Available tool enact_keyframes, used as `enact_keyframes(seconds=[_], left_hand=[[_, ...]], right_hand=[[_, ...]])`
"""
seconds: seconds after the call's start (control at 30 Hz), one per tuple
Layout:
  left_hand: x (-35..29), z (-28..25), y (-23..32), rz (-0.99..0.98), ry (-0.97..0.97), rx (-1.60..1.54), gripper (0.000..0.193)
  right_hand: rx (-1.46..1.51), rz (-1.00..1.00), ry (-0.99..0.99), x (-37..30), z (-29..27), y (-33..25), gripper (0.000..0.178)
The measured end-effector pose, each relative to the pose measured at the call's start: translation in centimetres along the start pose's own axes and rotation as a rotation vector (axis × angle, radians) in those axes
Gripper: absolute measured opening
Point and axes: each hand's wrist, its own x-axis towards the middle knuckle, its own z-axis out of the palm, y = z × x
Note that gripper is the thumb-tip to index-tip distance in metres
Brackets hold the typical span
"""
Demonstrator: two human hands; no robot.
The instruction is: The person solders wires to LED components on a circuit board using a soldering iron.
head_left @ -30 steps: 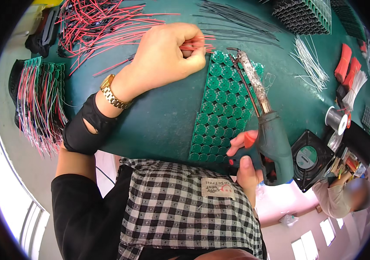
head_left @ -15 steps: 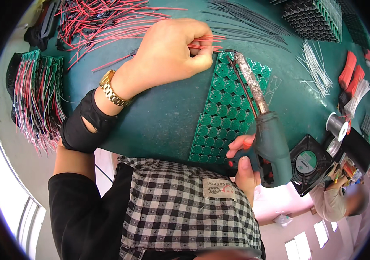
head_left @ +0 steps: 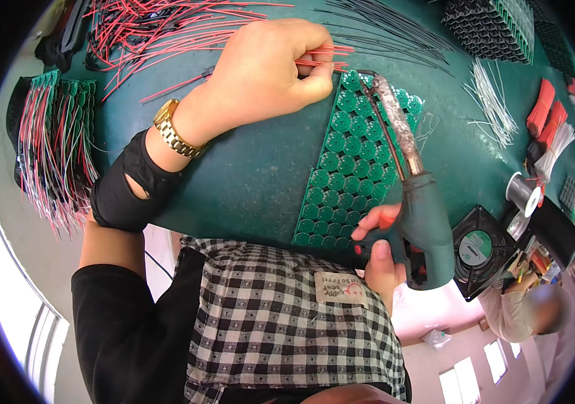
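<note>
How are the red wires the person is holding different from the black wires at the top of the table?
The red wires are bright; the black wires are dark. The red wires are pinched in the left hand, while the black wires lie loose on the table. The red wires make a small bunch; the black wires spread wider. Both are thin.

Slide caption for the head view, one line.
Left hand pinches red wires beside green circuit boards; right hand grips a soldering gun.
</note>
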Motion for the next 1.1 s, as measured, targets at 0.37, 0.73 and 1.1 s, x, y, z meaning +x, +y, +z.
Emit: enact_keyframes(seconds=[0.37, 0.73, 1.1], left_hand=[[0.1, 0.1, 0.3, -0.005, -0.005, 0.018, 0.007], [-0.1, -1.5, -0.3, -0.099, 0.049, -0.188, 0.008], [-1.5, -0.7, 2.0, -0.276, -0.123, -0.197, 0.006]], right_hand=[[0.135, -0.094, 0.118, -0.1, 0.0, -0.3, 0.055], [0.186, -0.174, 0.146, -0.6, -0.6, 0.6, 0.052], [0.063, 0.042, -0.131, -1.5, -0.8, -0.8, 0.048]])
